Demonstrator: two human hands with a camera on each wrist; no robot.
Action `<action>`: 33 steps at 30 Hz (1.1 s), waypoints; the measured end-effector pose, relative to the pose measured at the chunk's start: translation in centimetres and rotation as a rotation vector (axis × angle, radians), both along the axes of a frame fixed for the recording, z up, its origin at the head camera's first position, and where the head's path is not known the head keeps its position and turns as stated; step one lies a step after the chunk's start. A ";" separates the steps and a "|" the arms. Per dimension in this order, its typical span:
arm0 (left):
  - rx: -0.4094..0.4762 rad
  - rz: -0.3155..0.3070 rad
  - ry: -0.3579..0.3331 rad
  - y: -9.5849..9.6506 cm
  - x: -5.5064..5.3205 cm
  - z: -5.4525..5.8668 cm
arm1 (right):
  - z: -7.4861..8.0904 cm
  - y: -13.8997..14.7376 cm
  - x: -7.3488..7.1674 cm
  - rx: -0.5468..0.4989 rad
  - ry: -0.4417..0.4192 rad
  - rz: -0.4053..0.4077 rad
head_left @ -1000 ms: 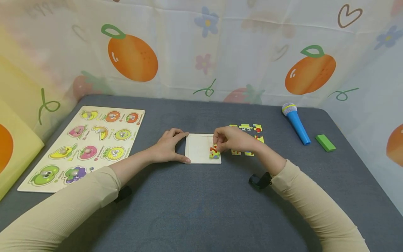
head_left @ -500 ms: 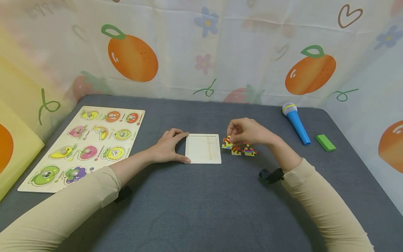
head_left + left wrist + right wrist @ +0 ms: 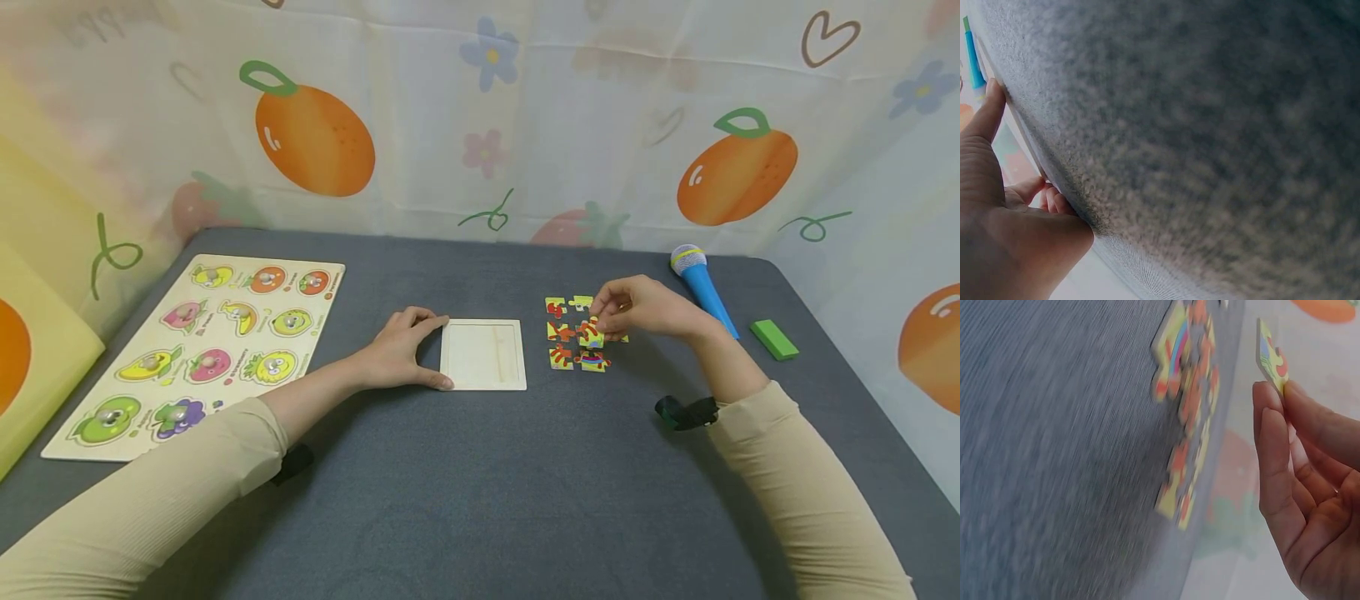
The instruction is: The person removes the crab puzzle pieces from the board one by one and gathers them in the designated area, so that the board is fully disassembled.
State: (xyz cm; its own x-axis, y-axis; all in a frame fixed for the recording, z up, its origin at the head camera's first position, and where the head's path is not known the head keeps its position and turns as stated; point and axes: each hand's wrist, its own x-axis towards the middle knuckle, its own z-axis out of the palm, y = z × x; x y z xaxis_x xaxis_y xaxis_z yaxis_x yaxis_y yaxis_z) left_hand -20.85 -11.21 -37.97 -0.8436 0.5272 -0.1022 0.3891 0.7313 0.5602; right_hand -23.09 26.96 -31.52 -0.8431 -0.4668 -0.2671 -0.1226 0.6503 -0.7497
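Observation:
In the head view, my left hand rests at the left side of a pale square wooden puzzle tray, thumb at its near corner and index finger at its far corner. The tray's inside is bare. My right hand pinches a yellow and red jigsaw piece between thumb and fingers, raised above the table. Below and beside it lie several other jigsaw pieces in loose rows, one with a rainbow. The hand and held piece hide part of the right-hand pieces.
A fruit knob puzzle board lies at the left on the grey table. To the right are a blue toy microphone and a green block. A printed curtain hangs behind the table.
My right hand has carried the jigsaw piece from over the tray's right side rightward, above the other pieces. My left hand and the tray have stayed in place.

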 end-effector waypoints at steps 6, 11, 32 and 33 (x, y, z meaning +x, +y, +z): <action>-0.003 0.004 -0.004 0.1 0.0 0.0 | -0.2 2.1 0.1 0.015 -0.058 -0.010; -0.002 0.007 -0.005 0.0 0.1 0.0 | -0.4 3.2 0.2 0.057 -0.100 0.004; -0.004 0.007 0.001 0.1 0.1 0.0 | -1.1 4.2 0.4 0.071 -0.198 0.030; -0.004 0.007 0.001 0.1 0.1 0.0 | -1.1 4.2 0.4 0.071 -0.198 0.032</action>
State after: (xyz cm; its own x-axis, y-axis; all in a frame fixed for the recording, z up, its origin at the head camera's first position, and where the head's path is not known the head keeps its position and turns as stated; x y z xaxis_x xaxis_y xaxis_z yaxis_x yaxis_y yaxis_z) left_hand -20.71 -11.13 -37.95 -0.8471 0.5212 -0.1036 0.3847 0.7361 0.5570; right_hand -22.70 31.19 -32.65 -0.7558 -0.4670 -0.4590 0.0008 0.7003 -0.7138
